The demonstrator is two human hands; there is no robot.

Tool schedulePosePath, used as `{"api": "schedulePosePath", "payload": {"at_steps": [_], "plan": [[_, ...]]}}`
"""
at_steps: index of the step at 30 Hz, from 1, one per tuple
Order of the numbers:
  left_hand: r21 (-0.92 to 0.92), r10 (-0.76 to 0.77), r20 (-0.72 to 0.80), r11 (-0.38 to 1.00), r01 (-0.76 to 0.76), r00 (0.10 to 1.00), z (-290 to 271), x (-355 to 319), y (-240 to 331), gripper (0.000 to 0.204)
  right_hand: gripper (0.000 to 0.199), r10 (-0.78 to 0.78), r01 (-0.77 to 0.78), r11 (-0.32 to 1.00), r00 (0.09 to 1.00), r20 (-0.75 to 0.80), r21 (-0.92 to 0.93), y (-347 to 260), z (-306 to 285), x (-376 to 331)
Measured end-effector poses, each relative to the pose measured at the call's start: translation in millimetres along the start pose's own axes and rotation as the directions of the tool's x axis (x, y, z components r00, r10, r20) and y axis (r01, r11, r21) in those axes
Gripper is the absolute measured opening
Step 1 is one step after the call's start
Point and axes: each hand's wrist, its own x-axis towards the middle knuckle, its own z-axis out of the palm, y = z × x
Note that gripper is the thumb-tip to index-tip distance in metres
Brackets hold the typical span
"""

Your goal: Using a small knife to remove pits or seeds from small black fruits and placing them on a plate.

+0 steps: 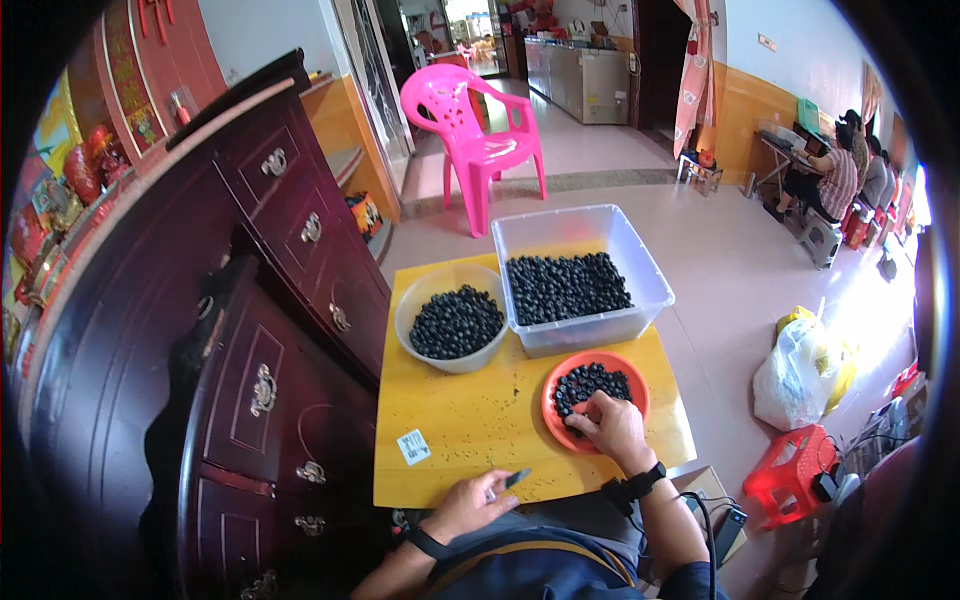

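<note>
At three o'clock on the table (pixel 470 420), the right hand (pixel 614 428) is bunching its fingertips, contents hidden, over the orange bowl's (pixel 646 395) black bead-like pieces (pixel 594 380), probably light, best side-pinched; the left hand (pixel 468 507) is pinching a dark sliver (pixel 517 478).

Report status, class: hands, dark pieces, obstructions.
Right hand: at dark pieces in orange bowl. Left hand: small dark object held, near table edge. Nothing visibly blocking.

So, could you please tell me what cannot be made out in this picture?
All in the head view:
Right hand: its back hides whether it pinches any dark round pieces in the orange bowl.
Left hand: its grip covers part of the small dark object, too small to identify.
Dark specks on the yellow table: too small to identify.
White bag: cloudy plastic obscures its contents.
</note>
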Motion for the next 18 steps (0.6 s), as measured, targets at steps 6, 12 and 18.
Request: {"api": "schedulePosePath", "payload": {"at_steps": [6,12,18], "plan": [[0.027,0.012,-0.004,1.0,-0.012,1.0,1,5,4,0.041,0.039,-0.027,0.033,0.996,0.997,-0.069,0.081,5,9,6],[0.025,0.02,-0.019,0.999,-0.02,1.0,-3,6,6,0.035,0.037,-0.063,0.063,0.998,0.998,-0.018,0.011,6,13,9],[0.008,0.05,-0.029,0.999,-0.05,0.998,-1,8,8,0.033,0.034,0.066,-0.029,0.908,0.995,-0.074,0.417,-7,4,10]]}}
